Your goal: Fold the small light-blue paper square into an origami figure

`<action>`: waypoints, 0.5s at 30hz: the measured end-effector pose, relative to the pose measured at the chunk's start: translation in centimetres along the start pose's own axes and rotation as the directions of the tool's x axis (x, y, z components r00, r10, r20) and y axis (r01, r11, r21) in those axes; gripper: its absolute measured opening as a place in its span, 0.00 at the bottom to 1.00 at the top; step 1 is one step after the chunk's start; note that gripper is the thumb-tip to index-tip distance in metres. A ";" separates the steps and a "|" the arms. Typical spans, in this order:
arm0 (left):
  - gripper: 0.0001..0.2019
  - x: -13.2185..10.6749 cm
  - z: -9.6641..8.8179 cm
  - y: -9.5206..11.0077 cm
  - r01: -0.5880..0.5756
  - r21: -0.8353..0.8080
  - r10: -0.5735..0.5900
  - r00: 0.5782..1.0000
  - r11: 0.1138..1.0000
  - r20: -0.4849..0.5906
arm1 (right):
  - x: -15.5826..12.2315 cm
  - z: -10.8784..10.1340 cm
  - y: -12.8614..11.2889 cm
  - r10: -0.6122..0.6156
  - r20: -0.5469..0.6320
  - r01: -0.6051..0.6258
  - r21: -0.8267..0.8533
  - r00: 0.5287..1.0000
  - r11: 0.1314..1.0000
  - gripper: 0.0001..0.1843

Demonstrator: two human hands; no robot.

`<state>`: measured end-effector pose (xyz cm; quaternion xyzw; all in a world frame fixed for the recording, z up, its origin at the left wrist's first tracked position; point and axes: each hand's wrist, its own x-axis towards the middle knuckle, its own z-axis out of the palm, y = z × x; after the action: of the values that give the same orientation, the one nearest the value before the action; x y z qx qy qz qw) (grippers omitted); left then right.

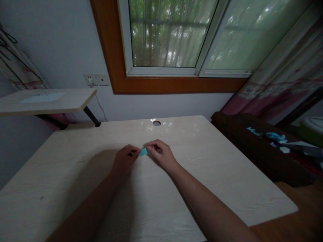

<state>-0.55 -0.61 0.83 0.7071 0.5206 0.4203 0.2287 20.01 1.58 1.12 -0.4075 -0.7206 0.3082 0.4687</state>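
- From here, left hand [124,158] and right hand [163,154] each pinch one end of the teal strip [144,152]
- Strip's between them, table [214,174] below
- I'd hold pinches light, level, strip untwisted

The right hand [165,157] hides part of a teal strip [143,152]; the right edge crops a green object [312,131].

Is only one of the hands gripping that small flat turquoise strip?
No, the left hand pinches one end of the turquoise strip and the right hand pinches the other.
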 end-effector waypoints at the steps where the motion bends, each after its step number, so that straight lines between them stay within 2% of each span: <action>1: 0.10 0.0 0.1 -0.1 -0.003 0.004 0.003 1.000 1.000 0.006 | -0.1 0.1 -0.1 -0.021 0.062 0.021 -0.008 0.998 1.000 0.09; 4: 0.10 0.0 0.1 -0.1 -0.005 0.001 0.005 1.000 1.000 0.013 | -0.2 0.3 -0.2 -0.038 0.099 0.041 -0.030 0.994 0.999 0.08; 8: 0.10 0.0 0.1 0.2 0.011 -0.026 -0.011 1.000 1.000 0.009 | -0.2 0.2 -0.1 -0.032 0.043 0.033 -0.032 0.999 0.999 0.07; 15: 0.09 0.2 -0.2 0.0 0.084 -0.077 -0.090 0.993 0.993 -0.074 | -0.1 0.0 0.2 -0.030 -0.048 0.029 -0.031 0.998 0.999 0.07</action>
<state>-0.67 -0.45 0.96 0.6581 0.5435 0.4558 0.2526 20.12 1.61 0.98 -0.4112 -0.7195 0.2805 0.4843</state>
